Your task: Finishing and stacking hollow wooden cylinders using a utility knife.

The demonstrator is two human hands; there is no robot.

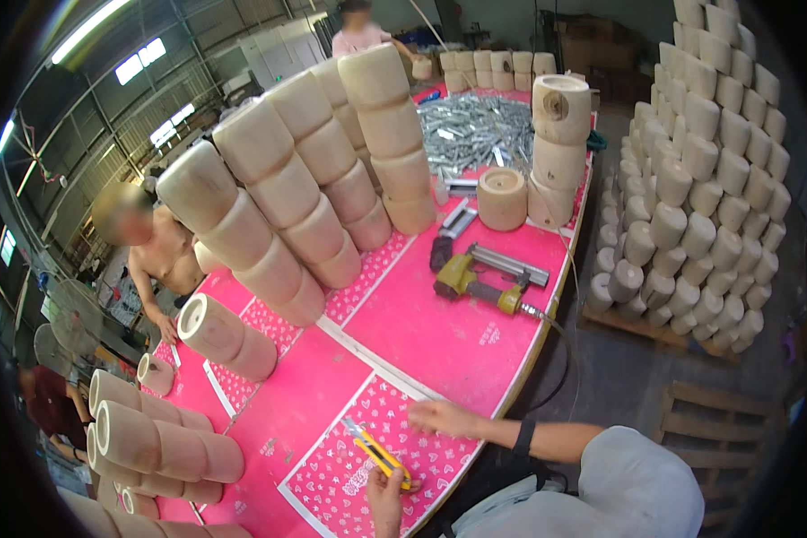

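My left hand [385, 504] is closed round the lower end of a yellow utility knife [378, 452], whose metal blade end points away over the pink patterned sheet [331, 475]. To the right and a little farther off, my right hand [444, 419] hovers over or rests on the table near the pale strip; I cannot tell which. Its fingers are curled together, and what they hold, if anything, is hidden. A dark band circles that wrist. Farther up the table lies a green and black air nailer [475, 285] with its hose attached.
Stacked wooden cylinders [278, 188] stand along the left and far parts of the pink table [439, 332]. Metal fasteners [475, 130] are heaped at the far end. A tall cylinder pile [699, 179] rises from a pallet at right. Other people stand left and far.
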